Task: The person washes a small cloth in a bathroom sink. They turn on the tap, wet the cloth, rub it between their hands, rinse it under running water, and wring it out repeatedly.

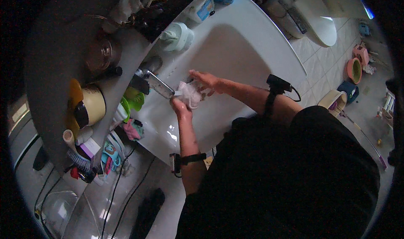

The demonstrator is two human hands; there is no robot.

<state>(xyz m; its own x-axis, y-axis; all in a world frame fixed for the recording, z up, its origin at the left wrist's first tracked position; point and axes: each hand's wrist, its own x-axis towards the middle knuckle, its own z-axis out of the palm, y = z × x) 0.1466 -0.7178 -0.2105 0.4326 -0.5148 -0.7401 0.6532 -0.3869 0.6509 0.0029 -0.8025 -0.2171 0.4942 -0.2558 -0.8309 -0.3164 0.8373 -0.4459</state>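
Observation:
Under the chrome faucet (159,85) of a white washbasin (221,57), my left hand (181,107) holds a small, wet-looking pale pink cloth (190,94). What looks like a short stream of water runs from the spout onto the cloth. My right hand (206,81) hovers over the basin just beside the cloth, fingers spread. Whether its lower fingertips touch the cloth is hard to tell. A dark strap with a small device is on each forearm.
A white pump bottle (178,37) and a labelled white container (202,8) stand on the basin's back rim. Left of the faucet are a green cup (134,98) and a pink cloth bundle (134,129). A shelf holds a cream-coloured jar (93,105) and a brush (79,160). A toilet (315,21) stands beyond.

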